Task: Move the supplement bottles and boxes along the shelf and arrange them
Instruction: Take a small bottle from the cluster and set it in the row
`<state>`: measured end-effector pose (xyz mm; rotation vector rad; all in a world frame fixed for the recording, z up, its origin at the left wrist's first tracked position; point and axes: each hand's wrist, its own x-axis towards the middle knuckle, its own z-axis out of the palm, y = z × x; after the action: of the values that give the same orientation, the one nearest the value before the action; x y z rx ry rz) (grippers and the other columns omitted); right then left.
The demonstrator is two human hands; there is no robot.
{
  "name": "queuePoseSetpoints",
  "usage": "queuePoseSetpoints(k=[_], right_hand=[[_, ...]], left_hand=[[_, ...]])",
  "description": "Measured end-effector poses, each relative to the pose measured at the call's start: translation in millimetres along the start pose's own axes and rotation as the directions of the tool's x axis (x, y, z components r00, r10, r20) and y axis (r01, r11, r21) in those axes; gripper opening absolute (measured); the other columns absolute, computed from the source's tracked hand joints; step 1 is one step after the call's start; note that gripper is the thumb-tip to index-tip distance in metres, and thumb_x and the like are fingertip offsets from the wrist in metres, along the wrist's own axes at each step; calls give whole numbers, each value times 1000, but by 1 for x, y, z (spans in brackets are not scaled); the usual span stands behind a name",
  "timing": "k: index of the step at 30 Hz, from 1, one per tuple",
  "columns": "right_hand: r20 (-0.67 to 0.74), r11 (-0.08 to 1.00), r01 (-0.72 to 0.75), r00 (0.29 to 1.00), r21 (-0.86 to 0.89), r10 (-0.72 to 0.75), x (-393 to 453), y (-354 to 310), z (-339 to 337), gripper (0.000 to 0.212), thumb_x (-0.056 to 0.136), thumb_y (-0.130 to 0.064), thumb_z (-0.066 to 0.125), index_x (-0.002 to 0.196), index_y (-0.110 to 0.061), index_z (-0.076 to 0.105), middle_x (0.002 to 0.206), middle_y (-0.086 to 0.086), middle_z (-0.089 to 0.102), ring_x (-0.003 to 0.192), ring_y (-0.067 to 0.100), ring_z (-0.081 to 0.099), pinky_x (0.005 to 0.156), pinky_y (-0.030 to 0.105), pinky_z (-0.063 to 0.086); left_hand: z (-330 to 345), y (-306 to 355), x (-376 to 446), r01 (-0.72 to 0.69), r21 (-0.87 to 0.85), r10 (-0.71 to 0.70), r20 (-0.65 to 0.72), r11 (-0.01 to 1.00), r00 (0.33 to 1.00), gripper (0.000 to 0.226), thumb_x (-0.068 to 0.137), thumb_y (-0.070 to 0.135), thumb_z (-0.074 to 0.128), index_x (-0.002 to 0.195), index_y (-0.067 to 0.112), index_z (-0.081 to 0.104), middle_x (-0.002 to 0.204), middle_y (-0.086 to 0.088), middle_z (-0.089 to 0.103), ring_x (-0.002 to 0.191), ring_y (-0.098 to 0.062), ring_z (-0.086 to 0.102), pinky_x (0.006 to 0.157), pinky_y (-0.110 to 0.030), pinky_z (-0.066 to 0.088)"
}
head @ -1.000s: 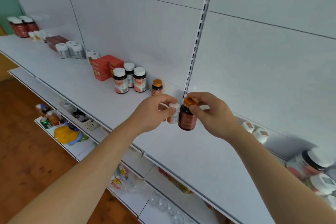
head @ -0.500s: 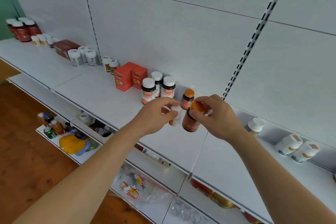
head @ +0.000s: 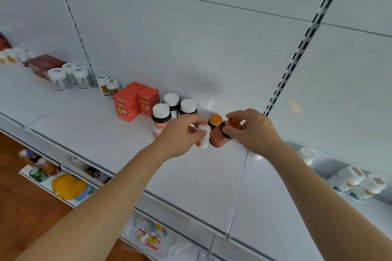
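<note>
Left hand (head: 180, 133) pinching a small white bottle (head: 203, 137), right hand (head: 252, 131) gripping an amber bottle (head: 219, 136) by its orange cap, both at frame centre. Best set upright on the shelf (head: 95, 129) beside the orange-capped bottle (head: 215, 120), without knocking the white-capped bottles (head: 162, 121).

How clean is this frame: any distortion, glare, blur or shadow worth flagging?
Head view: wide-angle bending, the slotted upright leans and the shelf edge slants; a soft sheen on the back panel; the white bottles at far right are smeared; both hands and their bottles look slightly soft; lighting is even, with only a faint shadow behind the hands.
</note>
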<state>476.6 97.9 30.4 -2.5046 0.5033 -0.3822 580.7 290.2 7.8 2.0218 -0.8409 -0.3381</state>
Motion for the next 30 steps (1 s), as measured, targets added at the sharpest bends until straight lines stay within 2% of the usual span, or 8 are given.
queuePoseSetpoints(k=[4,6,10,14,18,23,27,30], right_hand=[[44,993,-67,996,-96,71,19,15,4,38,81,-36,70,119,-34,66,109,-4,57,95,16,56,65,18,38],[73,982,-100,991,-163,113,26,21,9,39,84,-31,65,123,-31,64,115,-1,55,98,19,55,69,23,39],[103,946,-119,982,-302,156,40,27,22,28,87,-24,57,114,-21,66,116,5,51,95,28,58,73,32,46],[78,911,-91,988,-403,133,44,31,39,31,91,-26,55,121,-21,63,119,8,51,98,35,59,74,32,44],[10,899,-83,995,-430,97,43,40,54,27,93,-23,54,118,-18,62,111,8,56,91,35,61,74,38,50],[-126,918,-66,992,-391,18,38,48,68,13,87,-15,66,98,-11,70,103,9,62,72,38,63,62,43,53],[-185,922,-24,981,-386,-52,38,52,76,13,79,-8,73,92,-9,70,97,12,62,59,38,60,47,40,50],[-208,923,-2,975,-386,-85,38,53,78,13,79,-7,75,91,-8,69,94,13,60,55,37,58,43,38,47]], left_hand=[[6,-5,20,-12,45,12,18,999,1000,30,92,27,63,122,27,62,113,11,63,100,-4,61,78,-20,50],[10,-8,28,-24,57,22,39,998,999,29,91,26,64,120,26,63,112,10,62,99,-5,61,82,-24,50],[11,-14,43,-59,105,53,62,993,997,31,91,23,64,122,24,62,109,12,59,96,-4,59,74,-9,41],[7,-20,57,-98,148,82,114,984,990,36,92,24,63,128,23,60,109,9,56,98,-7,57,80,-20,42],[5,-28,69,-153,183,120,181,971,976,37,91,29,62,129,26,59,105,10,51,94,-7,53,79,-19,35],[1,-32,79,-201,145,172,193,969,966,24,88,29,67,112,28,64,102,11,56,94,-7,53,79,-20,38],[-3,-33,84,-191,119,166,194,974,967,21,87,33,70,106,29,63,99,15,59,91,-4,57,72,-19,39],[-5,-34,86,-165,88,146,194,982,970,21,85,35,71,104,30,63,95,17,62,89,-2,59,71,-20,44]])
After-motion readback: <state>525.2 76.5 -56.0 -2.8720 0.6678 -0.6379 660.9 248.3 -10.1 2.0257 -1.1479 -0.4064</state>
